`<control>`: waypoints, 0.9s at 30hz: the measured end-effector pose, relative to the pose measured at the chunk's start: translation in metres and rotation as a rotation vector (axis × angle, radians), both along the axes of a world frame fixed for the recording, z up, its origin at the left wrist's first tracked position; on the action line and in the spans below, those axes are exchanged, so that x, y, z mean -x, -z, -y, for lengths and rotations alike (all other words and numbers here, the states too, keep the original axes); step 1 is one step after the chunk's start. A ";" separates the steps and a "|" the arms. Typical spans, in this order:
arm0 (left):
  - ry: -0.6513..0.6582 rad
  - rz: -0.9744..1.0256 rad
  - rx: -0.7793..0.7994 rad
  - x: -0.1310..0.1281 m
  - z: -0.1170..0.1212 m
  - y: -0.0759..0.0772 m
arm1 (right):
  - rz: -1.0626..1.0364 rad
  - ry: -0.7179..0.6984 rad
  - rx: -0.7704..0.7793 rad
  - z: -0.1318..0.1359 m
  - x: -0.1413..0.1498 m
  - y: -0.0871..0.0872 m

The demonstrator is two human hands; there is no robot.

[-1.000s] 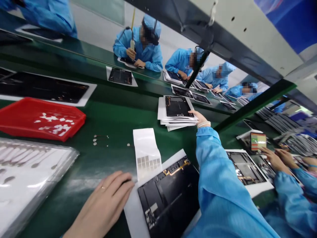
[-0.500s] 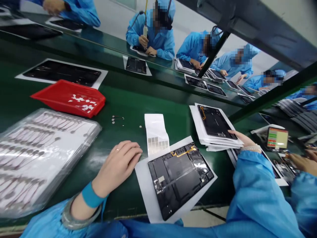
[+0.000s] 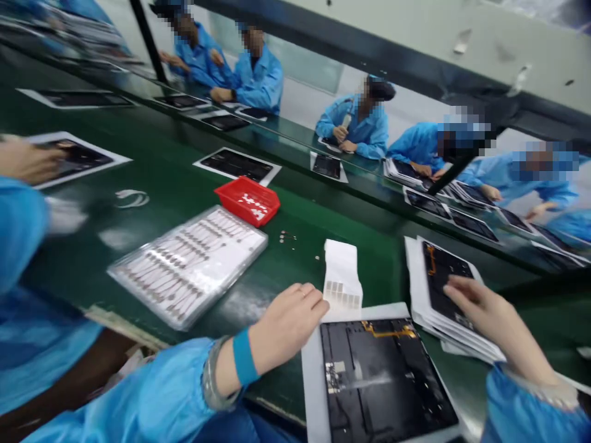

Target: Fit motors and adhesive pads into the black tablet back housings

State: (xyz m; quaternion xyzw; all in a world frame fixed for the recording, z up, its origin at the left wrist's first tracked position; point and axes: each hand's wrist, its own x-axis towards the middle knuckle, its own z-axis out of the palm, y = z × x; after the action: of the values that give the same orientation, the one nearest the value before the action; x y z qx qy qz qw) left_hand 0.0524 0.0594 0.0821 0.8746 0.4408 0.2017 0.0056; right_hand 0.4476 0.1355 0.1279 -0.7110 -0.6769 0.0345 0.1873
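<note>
My left hand, wearing a blue wristband, is palm down with loosely bent fingers. Its fingertips come to the edge of a white paper strip bearing small grey squares. I see nothing held there. Right of it, a black tablet housing with a gold flex cable lies on a white sheet. My right hand is over a stack of white sheets, whose top carries another tablet housing. Its thumb and fingers look slightly apart, nothing visible between them; contact with the housing is unclear.
Left lies a clear tray with rows of small round parts on wires. Behind it stands a red bin holding white scraps. Loose small parts lie nearby. Co-workers sit across the bench; a co-worker's hand is at far left.
The camera view has swung left. My right hand has gone from the stack's near edge to over its top housing. My left hand stays beside the paper strip.
</note>
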 end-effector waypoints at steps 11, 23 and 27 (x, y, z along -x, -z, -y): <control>-0.139 0.133 0.146 0.055 0.028 -0.008 | 0.143 -0.682 0.234 -0.035 0.256 0.021; -0.253 0.349 0.134 0.055 0.042 0.028 | 0.062 -0.741 0.494 -0.054 0.336 0.044; -0.343 0.485 0.037 0.047 0.039 0.029 | -0.128 -0.915 0.726 -0.011 0.289 0.023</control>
State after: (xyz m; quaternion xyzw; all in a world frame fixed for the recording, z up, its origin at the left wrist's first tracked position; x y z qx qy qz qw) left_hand 0.0056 0.0200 0.0533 0.7134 0.5714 0.3948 0.0928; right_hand 0.1590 0.1468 0.1046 -0.3618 -0.8470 0.3845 -0.0615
